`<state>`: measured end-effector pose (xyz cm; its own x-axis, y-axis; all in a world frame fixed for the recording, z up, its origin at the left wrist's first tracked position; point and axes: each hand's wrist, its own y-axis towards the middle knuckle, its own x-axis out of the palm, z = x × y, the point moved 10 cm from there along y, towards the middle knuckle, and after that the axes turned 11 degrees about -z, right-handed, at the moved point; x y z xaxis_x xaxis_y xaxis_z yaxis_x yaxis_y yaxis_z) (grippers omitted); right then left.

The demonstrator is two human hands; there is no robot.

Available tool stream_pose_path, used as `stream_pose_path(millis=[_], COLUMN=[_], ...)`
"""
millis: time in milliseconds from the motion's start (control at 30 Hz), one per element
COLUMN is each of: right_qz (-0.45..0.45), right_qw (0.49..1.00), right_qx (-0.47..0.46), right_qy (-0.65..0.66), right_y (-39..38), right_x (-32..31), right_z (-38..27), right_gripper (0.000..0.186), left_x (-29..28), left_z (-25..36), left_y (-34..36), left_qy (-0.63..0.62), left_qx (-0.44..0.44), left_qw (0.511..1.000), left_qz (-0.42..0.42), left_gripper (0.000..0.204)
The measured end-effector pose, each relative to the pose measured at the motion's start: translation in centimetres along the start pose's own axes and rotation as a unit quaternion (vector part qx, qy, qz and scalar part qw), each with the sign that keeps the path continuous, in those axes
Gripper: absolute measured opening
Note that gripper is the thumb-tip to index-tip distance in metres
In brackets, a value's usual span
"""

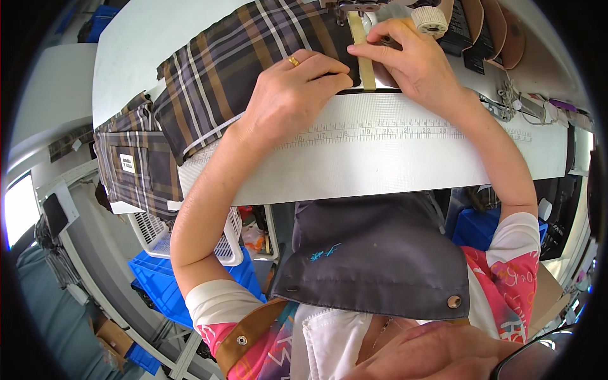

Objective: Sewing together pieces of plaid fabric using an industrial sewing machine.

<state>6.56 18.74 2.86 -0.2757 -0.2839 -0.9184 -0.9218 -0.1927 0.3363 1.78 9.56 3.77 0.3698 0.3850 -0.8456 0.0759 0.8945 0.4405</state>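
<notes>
A dark plaid fabric piece [221, 69] with brown and white stripes lies on the white table, its right edge near the sewing machine's needle area [354, 7]. My left hand [288, 95], a ring on one finger, bends over that edge with its fingertips drawn together on the cloth. From the other side my right hand [415, 63] reaches in with curled fingers. Its thumb crosses a yellowish strip [363, 63] and meets the fabric edge. What lies under both sets of fingertips is partly hidden. A lighter band runs along the fabric's near edge.
A printed ruler [342, 133] runs along the table front. Another plaid piece with a white label [128, 163] hangs off the left edge. Below stand a white basket [149, 231] and a blue crate [158, 278]. A white knob [429, 21] sits beside my right hand.
</notes>
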Motion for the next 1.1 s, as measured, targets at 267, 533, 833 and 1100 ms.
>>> stream_pose_path(millis=[267,533,833,1100], right_qz=[-0.007,-0.026,-0.027,-0.051], right_qw=[1.0,0.999,0.999,0.998], right_qx=[0.011,0.004,-0.008,0.019], right_qy=[0.003,0.02,0.027,0.029], right_y=[0.2,1.9,1.2,1.5], right_x=[0.2,-0.1,0.1,0.0], right_z=[0.5,0.8,0.8,0.7], right_gripper=[0.033,0.021,0.023,0.017], left_x=[-0.1,0.0,0.2,0.0], left_z=[-2.6,-3.9,-3.9,-4.0], left_y=[1.5,2.7,1.5,1.5], left_qy=[-0.005,0.022,0.051,0.034], left_qx=[0.009,0.001,-0.016,-0.023], left_qw=[1.0,0.999,0.997,0.999], left_qz=[0.007,-0.032,-0.052,-0.031], left_gripper=[0.016,0.015,0.026,0.025])
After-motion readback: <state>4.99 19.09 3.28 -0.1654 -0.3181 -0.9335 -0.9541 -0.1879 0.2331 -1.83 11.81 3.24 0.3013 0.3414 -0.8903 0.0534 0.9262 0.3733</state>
